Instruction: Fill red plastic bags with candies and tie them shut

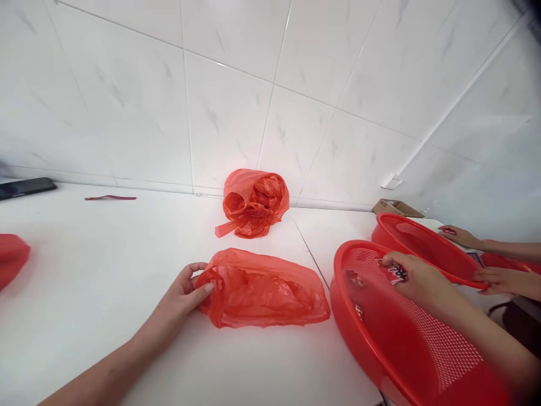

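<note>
My left hand [188, 290] pinches the left rim of a red plastic bag [270, 290], which lies on the white table with its mouth spread. Over the near red mesh basket [367, 338], my right hand [409, 276] grips a small wrapped packet [396, 272] in red, black and white; its lettering is not readable. A few similar packets [359, 310] lie inside this basket against its left wall. Behind the spread bag sits a crumpled bundle of red plastic bags [256, 200] near the tiled wall.
At right, another person's hands [499, 279] touch a second red basket [422, 242]. A cardboard box [397, 207] stands behind it. A dark phone [27, 188], a thin red strip [110, 197] and another red bag [12, 256] lie at left on the white table [105, 254].
</note>
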Motion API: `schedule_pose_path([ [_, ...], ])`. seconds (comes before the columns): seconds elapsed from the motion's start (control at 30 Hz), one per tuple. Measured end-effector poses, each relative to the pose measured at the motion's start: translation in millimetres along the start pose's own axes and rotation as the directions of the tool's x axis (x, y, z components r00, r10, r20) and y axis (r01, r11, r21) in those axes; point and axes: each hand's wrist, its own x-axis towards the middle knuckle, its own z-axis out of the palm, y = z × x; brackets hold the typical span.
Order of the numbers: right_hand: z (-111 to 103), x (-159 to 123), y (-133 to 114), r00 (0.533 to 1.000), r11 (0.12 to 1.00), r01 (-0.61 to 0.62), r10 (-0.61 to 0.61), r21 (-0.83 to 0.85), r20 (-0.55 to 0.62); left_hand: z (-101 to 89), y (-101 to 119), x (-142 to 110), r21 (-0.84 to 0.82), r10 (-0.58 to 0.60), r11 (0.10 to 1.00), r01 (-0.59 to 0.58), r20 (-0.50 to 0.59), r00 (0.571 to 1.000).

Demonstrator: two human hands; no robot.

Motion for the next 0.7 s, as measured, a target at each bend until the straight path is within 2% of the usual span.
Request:
schedule_pose_path([
  [0.07, -8.0, -9.4, -40.3, 0.996, 0.995, 0.088, -0.088, 0.051, 0.014, -0.3, -3.0, 1.1, -0.017, 0.025, 1.000, -0.025, 0.004, 1.000],
  [0.13, -7.3, -25.5, -86.8, 0.960, 0.964, 0.214, -0.237, 0.159, 0.148, -0.8, -5.7, 2.2, -0.016, 0.044, 0.999, -0.044, 0.023, 0.999],
  [0.17, -3.4, -33.8, -109.4, 0.913, 0.934, 0.291, -0.336, 0.208, 0.231, -1.4, -6.8, 2.7, -0.009, 0.050, 0.999, -0.049, 0.040, 0.998],
  [0.23, 11.0, -45.5, -147.8, 0.784, 0.863, 0.408, -0.499, 0.298, 0.370, -3.1, -8.5, 3.4, 0.014, 0.058, 0.998, -0.060, 0.071, 0.996],
  [0.33, 42.9, -41.2, -183.9, 0.608, 0.789, 0.513, -0.612, 0.337, 0.506, -5.9, -9.0, 4.0, 0.044, 0.060, 0.997, -0.066, 0.111, 0.992],
  [0.4, 64.0, -25.2, -196.3, 0.560, 0.760, 0.562, -0.640, 0.327, 0.525, -7.5, -8.4, 4.4, 0.059, 0.043, 0.997, -0.052, 0.150, 0.988],
  [0.43, 72.4, -15.4, -200.1, 0.566, 0.753, 0.577, -0.648, 0.315, 0.510, -8.2, -8.1, 4.7, 0.066, 0.034, 0.997, -0.045, 0.163, 0.986],
  [0.53, 81.7, 10.5, -205.1, 0.637, 0.766, 0.592, -0.635, 0.251, 0.436, -10.5, -8.0, 6.1, 0.081, 0.024, 0.996, -0.038, 0.166, 0.986],
  [0.6, 72.5, 19.4, -203.0, 0.680, 0.788, 0.575, -0.610, 0.220, 0.408, -12.1, -9.1, 7.3, 0.088, 0.022, 0.995, -0.038, 0.168, 0.986],
  [0.67, 53.2, 21.7, -194.7, 0.715, 0.815, 0.528, -0.578, 0.238, 0.392, -13.6, -10.9, 8.4, 0.094, 0.021, 0.995, -0.036, 0.160, 0.987],
  [0.7, 41.5, 21.5, -187.7, 0.748, 0.840, 0.483, -0.542, 0.246, 0.383, -14.1, -11.8, 8.9, 0.095, 0.020, 0.995, -0.035, 0.150, 0.988],
])
